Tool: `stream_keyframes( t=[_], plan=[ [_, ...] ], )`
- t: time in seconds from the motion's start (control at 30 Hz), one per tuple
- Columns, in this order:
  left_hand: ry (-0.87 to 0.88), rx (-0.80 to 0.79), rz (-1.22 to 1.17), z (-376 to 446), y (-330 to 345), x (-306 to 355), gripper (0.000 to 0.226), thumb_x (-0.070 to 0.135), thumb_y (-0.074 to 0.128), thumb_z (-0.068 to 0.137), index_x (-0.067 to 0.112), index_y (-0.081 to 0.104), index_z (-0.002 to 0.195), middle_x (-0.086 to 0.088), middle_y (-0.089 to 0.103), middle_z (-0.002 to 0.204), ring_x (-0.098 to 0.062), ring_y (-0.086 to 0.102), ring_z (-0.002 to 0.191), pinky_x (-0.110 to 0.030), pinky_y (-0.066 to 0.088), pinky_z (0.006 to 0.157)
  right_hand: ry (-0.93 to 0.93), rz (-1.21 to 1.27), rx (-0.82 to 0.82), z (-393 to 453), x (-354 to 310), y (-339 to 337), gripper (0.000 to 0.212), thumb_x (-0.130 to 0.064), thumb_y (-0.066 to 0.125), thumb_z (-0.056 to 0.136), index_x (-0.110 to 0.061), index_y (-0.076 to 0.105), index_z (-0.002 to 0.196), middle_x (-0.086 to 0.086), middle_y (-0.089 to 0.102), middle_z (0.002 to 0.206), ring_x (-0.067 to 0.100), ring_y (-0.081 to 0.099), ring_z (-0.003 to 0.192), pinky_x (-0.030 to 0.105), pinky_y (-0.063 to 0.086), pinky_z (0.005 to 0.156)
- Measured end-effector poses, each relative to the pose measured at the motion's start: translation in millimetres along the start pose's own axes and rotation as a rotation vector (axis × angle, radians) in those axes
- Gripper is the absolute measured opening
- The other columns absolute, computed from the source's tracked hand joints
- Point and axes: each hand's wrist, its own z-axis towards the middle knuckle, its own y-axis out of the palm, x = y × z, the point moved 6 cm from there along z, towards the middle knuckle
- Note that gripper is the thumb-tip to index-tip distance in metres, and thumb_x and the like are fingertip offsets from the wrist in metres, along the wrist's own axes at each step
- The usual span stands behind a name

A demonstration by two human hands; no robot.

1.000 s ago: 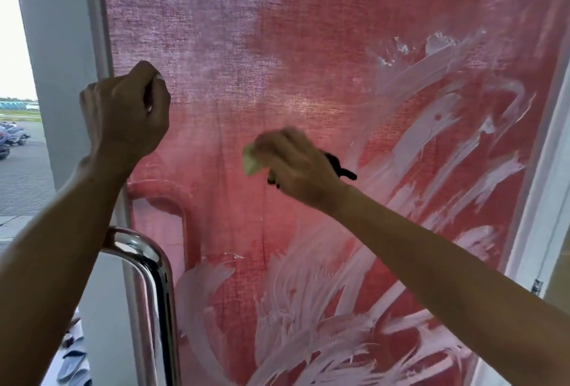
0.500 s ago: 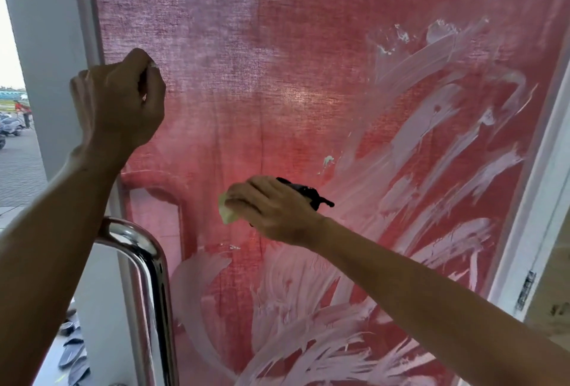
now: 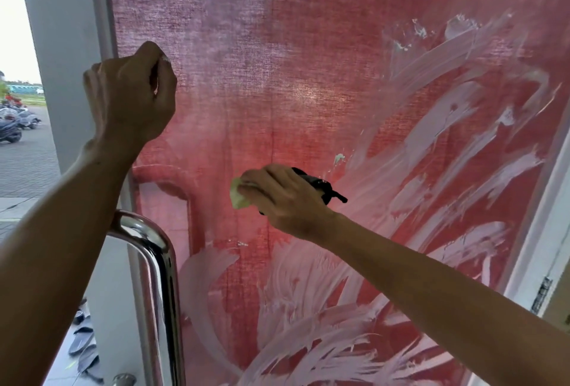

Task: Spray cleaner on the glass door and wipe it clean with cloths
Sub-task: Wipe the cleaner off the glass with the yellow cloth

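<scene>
Under right hand (image 3: 287, 197): cloth (image 3: 239, 196), on glass (image 3: 277, 62).

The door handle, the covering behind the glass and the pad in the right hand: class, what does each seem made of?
Door handle: polished metal, probably steel, with mirror reflections.
Red covering: woven fabric, its weave lit from behind.
Pale green pad: apparently soft cloth or sponge, mostly hidden by the right hand.

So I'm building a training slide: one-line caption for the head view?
Right hand presses a pale cloth to the smeared glass door; left hand fisted near its frame.
</scene>
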Motion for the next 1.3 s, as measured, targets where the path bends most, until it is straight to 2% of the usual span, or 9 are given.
stream_keyframes(
  t=[0.17,0.43,0.5,0.63,0.7,0.8,0.9,1.0,1.3],
  plan=[
    [-0.002,-0.010,0.005,-0.3,1.7,-2.4,0.032,0.023,0.043,0.105,0.008,0.054,0.079,-0.009,0.040,0.058,-0.041,0.046,0.055,-0.039,0.029,0.055,-0.107,-0.055,-0.020,1.0,5.9,-5.3,0.015,0.001,0.061,0.098,-0.003,0.074,0.103,0.013,0.071,0.108,0.029,0.064,0.088,0.039,0.052,0.073],
    [0.002,0.020,-0.039,-0.7,1.3,-2.7,0.031,0.019,0.044,0.104,0.009,0.049,0.076,-0.006,0.034,0.058,-0.036,0.039,0.053,-0.033,0.020,0.055,0.276,-0.018,0.181,15.9,29.5,-16.8,0.025,0.010,0.054,0.093,0.001,0.075,0.102,0.017,0.071,0.107,0.029,0.050,0.098,0.045,0.052,0.074],
    [0.005,0.018,-0.033,-0.5,1.9,-3.9,0.031,0.020,0.044,0.104,0.009,0.049,0.076,-0.007,0.035,0.058,-0.037,0.039,0.053,-0.035,0.021,0.055,0.196,0.008,0.128,7.0,11.4,-8.0,0.031,0.004,0.045,0.101,-0.001,0.076,0.102,0.015,0.072,0.107,0.028,0.054,0.095,0.042,0.052,0.074],
    [0.002,0.026,-0.062,0.0,0.5,-6.8,0.031,0.019,0.045,0.105,0.007,0.051,0.077,-0.008,0.037,0.058,-0.036,0.040,0.052,-0.034,0.022,0.054,-0.153,0.024,-0.117,-32.1,-21.5,8.7,0.017,-0.001,0.059,0.100,-0.005,0.074,0.106,0.012,0.071,0.111,0.025,0.062,0.092,0.037,0.052,0.077],
    [-0.005,0.035,-0.080,-0.3,-1.4,-5.9,0.030,0.017,0.045,0.105,0.008,0.049,0.076,-0.007,0.036,0.058,-0.033,0.037,0.051,-0.032,0.020,0.053,-0.177,0.061,-0.165,-40.9,-17.9,5.7,0.016,0.000,0.062,0.099,-0.005,0.074,0.108,0.012,0.071,0.113,0.026,0.063,0.094,0.037,0.052,0.080],
    [-0.008,0.037,-0.057,-0.5,-2.5,-1.8,0.030,0.016,0.045,0.104,0.011,0.047,0.075,-0.004,0.033,0.058,-0.030,0.035,0.052,-0.032,0.016,0.055,0.015,0.255,-0.100,-26.7,3.5,-15.3,0.015,-0.002,0.064,0.099,0.002,0.073,0.110,0.019,0.069,0.115,0.028,0.058,0.103,0.036,0.051,0.087],
    [-0.011,0.048,-0.056,-0.4,-2.2,-2.3,0.030,0.016,0.045,0.104,0.011,0.047,0.075,-0.004,0.032,0.058,-0.030,0.036,0.052,-0.031,0.016,0.055,0.316,0.456,0.034,-8.4,35.9,-49.2,0.030,-0.005,0.043,0.107,0.008,0.068,0.116,0.025,0.063,0.118,0.027,0.053,0.111,0.026,0.047,0.095],
    [-0.003,0.064,-0.032,0.9,0.5,-3.9,0.031,0.017,0.045,0.104,0.010,0.048,0.074,-0.005,0.034,0.057,-0.032,0.038,0.050,-0.030,0.021,0.054,0.590,0.586,0.148,-3.0,70.4,-79.6,0.031,0.010,0.053,0.096,0.007,0.061,0.126,0.016,0.060,0.124,0.022,0.060,0.114,0.027,0.048,0.099],
    [0.110,-0.103,-0.080,9.2,17.1,16.6,0.034,0.030,0.039,0.106,0.013,0.056,0.082,-0.010,0.050,0.057,-0.037,0.055,0.051,-0.044,0.046,0.054,0.934,0.988,0.384,-19.9,117.9,-118.6,0.025,0.003,0.061,0.098,-0.015,0.069,0.113,-0.004,0.072,0.104,0.014,0.069,0.098,0.028,0.054,0.086]
  ],
)
